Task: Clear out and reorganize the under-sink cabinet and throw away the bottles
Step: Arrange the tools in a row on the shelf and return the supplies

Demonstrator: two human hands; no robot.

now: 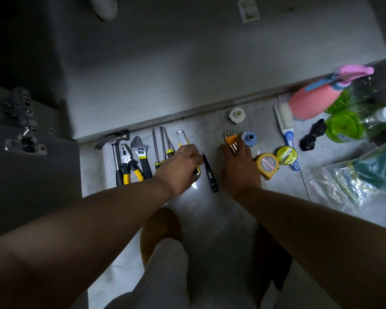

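I look down at the grey floor in front of the open under-sink cabinet [165, 74], whose bottom shelf is bare. My left hand [183, 166] grips a yellow utility knife [182, 139] lying in a row of tools. My right hand [239, 168] holds an orange hex key set [231, 138], its keys showing above my fingers. A black tester pen [210, 175] lies between my hands. At the right stand a pink spray bottle [310, 103], green bottles [343, 128] and a clear bottle [383, 114].
Left of the knife lie a hammer [115, 152], pliers [129, 166], a wrench [142, 157] and screwdrivers [158, 143]. A tape measure [266, 163], tape roll [286, 155], brush [285, 126], white nut [237, 113] and plastic bags [361, 175] lie right. The cabinet door [31, 175] stands open left.
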